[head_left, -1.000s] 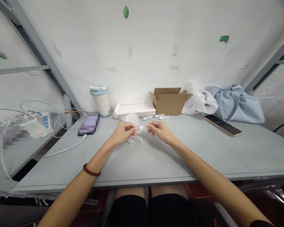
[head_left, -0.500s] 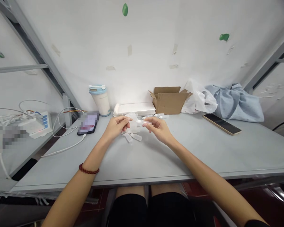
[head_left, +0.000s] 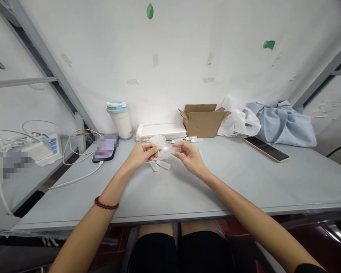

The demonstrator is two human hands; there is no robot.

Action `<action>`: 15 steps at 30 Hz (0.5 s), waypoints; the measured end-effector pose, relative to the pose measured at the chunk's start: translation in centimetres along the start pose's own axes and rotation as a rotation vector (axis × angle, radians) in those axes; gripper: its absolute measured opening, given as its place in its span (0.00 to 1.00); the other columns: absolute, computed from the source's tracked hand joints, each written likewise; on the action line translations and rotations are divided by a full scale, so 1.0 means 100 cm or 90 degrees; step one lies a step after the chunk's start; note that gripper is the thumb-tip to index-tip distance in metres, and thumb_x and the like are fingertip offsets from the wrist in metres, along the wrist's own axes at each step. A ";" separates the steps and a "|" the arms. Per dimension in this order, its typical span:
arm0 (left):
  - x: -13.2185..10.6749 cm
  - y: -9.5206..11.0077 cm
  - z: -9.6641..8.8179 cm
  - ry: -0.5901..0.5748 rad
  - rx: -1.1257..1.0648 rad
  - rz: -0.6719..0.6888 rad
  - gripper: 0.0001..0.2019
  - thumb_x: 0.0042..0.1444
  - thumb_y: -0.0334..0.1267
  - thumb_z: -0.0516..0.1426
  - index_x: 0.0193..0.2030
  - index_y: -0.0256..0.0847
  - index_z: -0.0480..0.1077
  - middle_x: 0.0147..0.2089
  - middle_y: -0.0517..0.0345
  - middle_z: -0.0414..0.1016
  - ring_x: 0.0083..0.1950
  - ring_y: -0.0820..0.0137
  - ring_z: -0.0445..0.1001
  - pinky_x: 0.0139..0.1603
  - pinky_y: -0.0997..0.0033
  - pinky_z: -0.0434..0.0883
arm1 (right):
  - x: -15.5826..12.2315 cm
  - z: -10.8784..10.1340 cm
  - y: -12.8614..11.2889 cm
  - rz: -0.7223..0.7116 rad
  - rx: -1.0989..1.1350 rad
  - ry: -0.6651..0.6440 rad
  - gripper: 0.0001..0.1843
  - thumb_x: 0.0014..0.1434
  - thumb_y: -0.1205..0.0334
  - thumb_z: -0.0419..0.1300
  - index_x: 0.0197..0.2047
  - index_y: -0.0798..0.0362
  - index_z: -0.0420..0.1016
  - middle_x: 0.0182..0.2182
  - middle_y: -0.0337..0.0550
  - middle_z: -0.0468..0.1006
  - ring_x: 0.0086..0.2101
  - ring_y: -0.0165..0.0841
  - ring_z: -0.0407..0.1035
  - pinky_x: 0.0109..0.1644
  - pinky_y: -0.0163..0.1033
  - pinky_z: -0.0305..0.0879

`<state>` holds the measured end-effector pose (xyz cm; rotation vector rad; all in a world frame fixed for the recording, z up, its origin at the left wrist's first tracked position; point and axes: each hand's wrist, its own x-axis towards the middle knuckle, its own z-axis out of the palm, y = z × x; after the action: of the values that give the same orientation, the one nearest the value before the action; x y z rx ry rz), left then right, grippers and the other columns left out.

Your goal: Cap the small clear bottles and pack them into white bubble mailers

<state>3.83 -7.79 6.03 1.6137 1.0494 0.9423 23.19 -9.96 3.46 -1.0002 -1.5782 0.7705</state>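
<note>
My left hand [head_left: 140, 154] and my right hand [head_left: 190, 156] meet above the middle of the grey table [head_left: 244, 178]. Both are closed in a pinch on a small clear plastic tube [head_left: 170, 149] held level between them. The left hand also holds a thin clear plastic bag [head_left: 158, 141] near its fingertips. Two more clear tubes [head_left: 160, 165] lie on the table just below my hands. Further back, several small tubes with white caps [head_left: 187, 139] lie in a row.
A blue-lidded cup [head_left: 119, 120], a white tray stack [head_left: 161, 131], an open cardboard box [head_left: 202, 120], a white plastic bag [head_left: 238, 119] and blue cloth [head_left: 284, 123] line the wall. Phones lie left [head_left: 105, 148] and right [head_left: 265, 149]. Cables and a power strip [head_left: 44, 148] sit at the left.
My hands rose a little from the table and shifted slightly left, then settled. The tube between them turned more level. The objects on the table have not moved.
</note>
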 end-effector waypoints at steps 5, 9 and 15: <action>0.001 -0.004 0.001 -0.010 0.021 0.011 0.14 0.47 0.47 0.59 0.26 0.36 0.69 0.21 0.62 0.67 0.20 0.79 0.59 0.21 0.77 0.57 | -0.005 0.004 0.009 -0.016 -0.057 0.008 0.07 0.51 0.61 0.60 0.35 0.52 0.72 0.27 0.40 0.73 0.28 0.32 0.65 0.34 0.39 0.61; 0.001 -0.006 0.002 -0.026 0.050 0.032 0.15 0.48 0.48 0.58 0.27 0.36 0.69 0.22 0.60 0.67 0.21 0.78 0.59 0.22 0.76 0.59 | -0.007 0.004 0.013 -0.039 -0.108 0.008 0.05 0.52 0.61 0.59 0.34 0.51 0.72 0.29 0.41 0.75 0.27 0.32 0.65 0.34 0.39 0.61; 0.003 -0.005 -0.005 -0.049 0.045 0.014 0.15 0.48 0.48 0.59 0.29 0.35 0.71 0.23 0.59 0.68 0.21 0.79 0.59 0.21 0.77 0.58 | -0.004 0.004 0.008 -0.076 -0.154 -0.021 0.08 0.54 0.58 0.58 0.38 0.50 0.71 0.33 0.42 0.75 0.31 0.33 0.67 0.36 0.39 0.62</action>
<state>3.37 -7.30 5.70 1.7092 1.0234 0.8604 23.02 -9.97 2.45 -1.0585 -1.7727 0.5259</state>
